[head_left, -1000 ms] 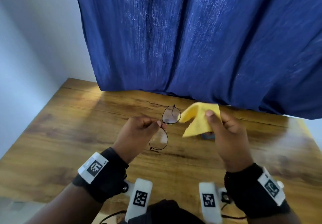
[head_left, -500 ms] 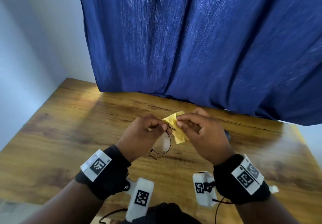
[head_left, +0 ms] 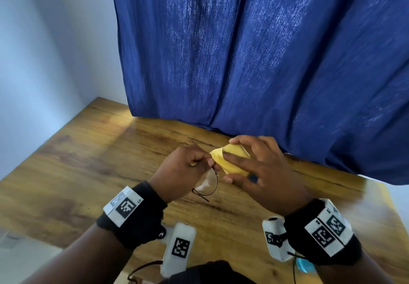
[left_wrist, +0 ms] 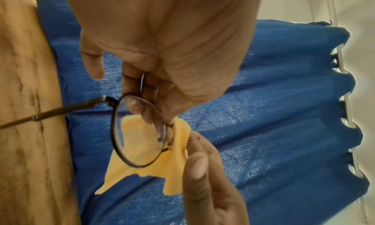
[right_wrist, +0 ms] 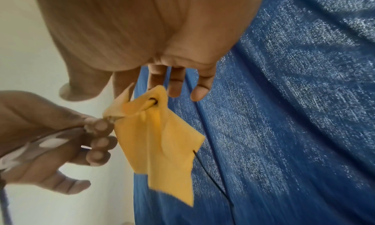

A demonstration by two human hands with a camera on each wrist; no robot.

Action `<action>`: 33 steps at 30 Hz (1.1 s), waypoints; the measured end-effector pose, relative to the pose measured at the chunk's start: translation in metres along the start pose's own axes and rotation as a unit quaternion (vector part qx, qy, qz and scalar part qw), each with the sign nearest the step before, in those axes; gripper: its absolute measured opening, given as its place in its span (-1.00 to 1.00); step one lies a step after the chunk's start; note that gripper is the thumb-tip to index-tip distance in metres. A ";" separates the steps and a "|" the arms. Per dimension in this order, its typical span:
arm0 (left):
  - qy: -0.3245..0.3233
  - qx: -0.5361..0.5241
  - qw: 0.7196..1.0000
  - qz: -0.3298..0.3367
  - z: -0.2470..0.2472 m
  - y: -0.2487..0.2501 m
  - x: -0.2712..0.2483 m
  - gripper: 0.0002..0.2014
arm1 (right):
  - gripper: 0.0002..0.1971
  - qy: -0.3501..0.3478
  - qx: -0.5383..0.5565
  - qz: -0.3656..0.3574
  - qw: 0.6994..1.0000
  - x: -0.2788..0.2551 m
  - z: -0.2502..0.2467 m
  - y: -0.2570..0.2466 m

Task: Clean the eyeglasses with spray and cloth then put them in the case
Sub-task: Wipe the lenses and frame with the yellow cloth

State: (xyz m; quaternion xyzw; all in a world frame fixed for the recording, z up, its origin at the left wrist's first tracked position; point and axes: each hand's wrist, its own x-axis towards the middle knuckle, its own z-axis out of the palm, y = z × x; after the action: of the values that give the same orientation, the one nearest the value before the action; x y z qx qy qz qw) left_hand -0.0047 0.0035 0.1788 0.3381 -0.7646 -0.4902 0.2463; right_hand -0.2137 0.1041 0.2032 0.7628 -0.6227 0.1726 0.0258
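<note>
The eyeglasses (head_left: 208,184) were up in the air between both hands, above the wooden surface (head_left: 88,162). The left hand (head_left: 186,168) pinched them near the middle, and one round lens hung just below its fingers. The yellow cloth (head_left: 232,159) was wrapped over the other lens. The right hand (head_left: 261,173) held that cloth between its thumb and fingers, right beside the left hand. A blue curtain (head_left: 265,62) hung behind both hands.
</note>
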 end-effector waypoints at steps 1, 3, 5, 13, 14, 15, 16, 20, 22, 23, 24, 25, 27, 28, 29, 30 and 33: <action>0.008 -0.021 1.000 -0.011 0.001 -0.001 0.001 -0.80 | -0.51 0.002 -0.002 -0.012 1.000 -0.003 0.001 0.001; 0.013 -0.050 0.999 -0.019 0.003 -0.006 0.001 -0.80 | -0.58 0.018 0.001 -0.030 0.999 -0.008 0.004 0.001; 0.013 -0.054 0.998 -0.015 0.004 -0.009 0.001 -0.78 | -0.68 0.046 0.020 -0.036 0.998 -0.011 0.007 0.002; 0.020 -0.014 1.000 -0.007 -0.001 -0.008 -0.003 -0.75 | -0.82 0.086 -0.012 -0.063 0.994 -0.001 0.018 -0.005; 0.016 -0.017 1.000 -0.005 -0.002 -0.010 -0.003 -0.74 | -0.79 0.087 -0.018 -0.057 0.994 0.001 0.018 -0.007; 0.008 -0.025 1.000 -0.005 -0.003 -0.012 -0.003 -0.73 | -0.75 0.091 -0.025 -0.052 0.994 0.002 0.019 -0.008; -0.004 -0.040 0.999 -0.010 -0.005 -0.014 -0.003 -0.70 | -0.72 0.099 -0.037 -0.049 0.993 0.003 0.021 -0.010; -0.050 -0.138 0.986 -0.080 -0.011 -0.015 -0.002 -0.59 | -0.80 0.150 -0.096 -0.065 0.982 0.007 0.031 -0.010; -0.089 -0.153 0.980 -0.092 -0.015 -0.016 0.000 -0.77 | -0.86 0.173 -0.114 -0.074 0.975 0.010 0.036 -0.011; -0.108 -0.160 0.977 -0.092 -0.017 -0.018 0.002 -0.76 | -0.88 0.182 -0.118 -0.075 0.973 0.012 0.037 -0.013; -0.120 -0.157 0.976 -0.092 -0.019 -0.020 0.002 -0.65 | -0.89 0.190 -0.120 -0.073 0.972 0.013 0.037 -0.016; -0.128 -0.155 0.975 -0.096 -0.021 -0.020 0.003 -0.56 | -0.89 0.198 -0.123 -0.071 0.970 0.015 0.037 -0.018; -0.141 -0.159 0.972 -0.104 -0.026 -0.022 0.005 -0.51 | -0.87 0.210 -0.130 -0.063 0.967 0.017 0.038 -0.022; -0.146 -0.166 0.970 -0.106 -0.027 -0.023 0.006 -0.52 | -0.86 0.211 -0.133 -0.056 0.967 0.017 0.040 -0.023; -0.151 -0.164 0.969 -0.108 -0.028 -0.024 0.006 -0.55 | -0.85 0.212 -0.133 -0.048 0.967 0.016 0.041 -0.024; -0.147 -0.158 0.970 -0.109 -0.029 -0.025 0.008 -0.60 | -0.84 0.212 -0.130 -0.039 0.968 0.015 0.042 -0.024; -0.131 -0.159 0.972 -0.110 -0.030 -0.026 0.009 -0.72 | -0.84 0.208 -0.112 -0.043 0.971 0.010 0.042 -0.021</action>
State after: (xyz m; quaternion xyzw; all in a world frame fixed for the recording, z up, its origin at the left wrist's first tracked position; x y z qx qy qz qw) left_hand 0.0178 -0.0287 0.1670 0.3091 -0.6607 -0.6697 0.1395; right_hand -0.1825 0.0888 0.1699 0.7287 -0.5856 0.2553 0.2470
